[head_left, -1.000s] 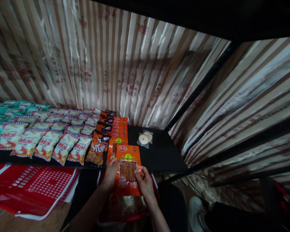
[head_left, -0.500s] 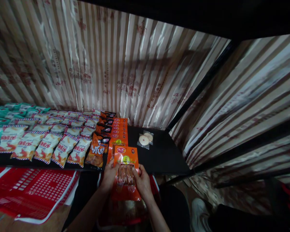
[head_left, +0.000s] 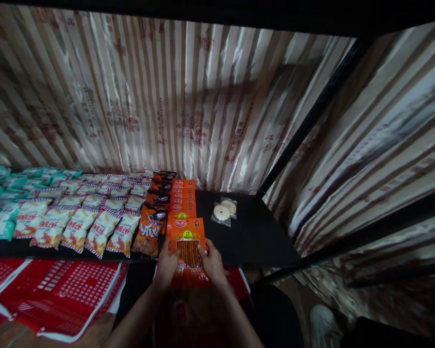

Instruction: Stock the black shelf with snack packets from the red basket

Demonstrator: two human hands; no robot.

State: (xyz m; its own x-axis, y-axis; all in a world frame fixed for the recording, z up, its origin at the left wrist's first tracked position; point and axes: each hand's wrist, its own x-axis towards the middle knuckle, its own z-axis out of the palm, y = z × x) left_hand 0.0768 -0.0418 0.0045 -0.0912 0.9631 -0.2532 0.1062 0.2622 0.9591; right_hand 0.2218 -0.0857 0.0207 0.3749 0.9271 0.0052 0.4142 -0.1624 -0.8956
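Observation:
An orange snack packet with a clear window showing brown sticks is held by its two sides at the shelf's front edge. My left hand grips its left side, thumb on the front. On the right side, my right hand is closed the same way. Behind it, a row of matching orange packets overlaps toward the back. Just left stands a line of dark-and-orange snack bags. Two round wrapped crackers lie to the right on the black shelf.
White-and-orange snack bags fill the shelf's left part, with teal bags beyond them. Below sits a red basket with a white rim. A black metal post slants at the right, before a striped curtain.
The view has shifted, so the shelf sits further right. Both hands keep hold of the orange packet, which has moved closer to the row behind it.

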